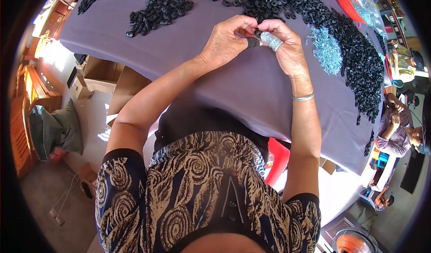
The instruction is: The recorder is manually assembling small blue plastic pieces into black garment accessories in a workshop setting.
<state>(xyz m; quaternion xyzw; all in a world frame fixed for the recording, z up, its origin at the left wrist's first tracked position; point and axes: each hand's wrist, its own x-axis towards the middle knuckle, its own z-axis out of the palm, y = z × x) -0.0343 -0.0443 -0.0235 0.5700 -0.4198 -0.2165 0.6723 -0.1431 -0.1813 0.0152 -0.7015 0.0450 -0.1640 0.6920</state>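
Note:
Above the near part of the table, my left hand [223, 44] and my right hand [289, 51] meet fingertip to fingertip. Both are closed in a pinch on a small black plastic piece [257, 33], mostly hidden by the fingers. A dark wrap [252, 42] covers my left thumb, and a silvery wrap [271, 41] covers my right thumb. Just beyond my hands lies a large heap of small black plastic pieces [269, 2], which curves down the right side. Beside my right hand is a pile of tiny shiny light-blue pieces [327, 51], too small to make out.
A grey-purple cloth [179, 42] covers the table. A separate cluster of black pieces [157, 13] lies on the left. At the far right stands a red basin [350, 4] beside a clear plastic bag [370, 13]. Cardboard boxes [101, 73] sit below left; other people are at right.

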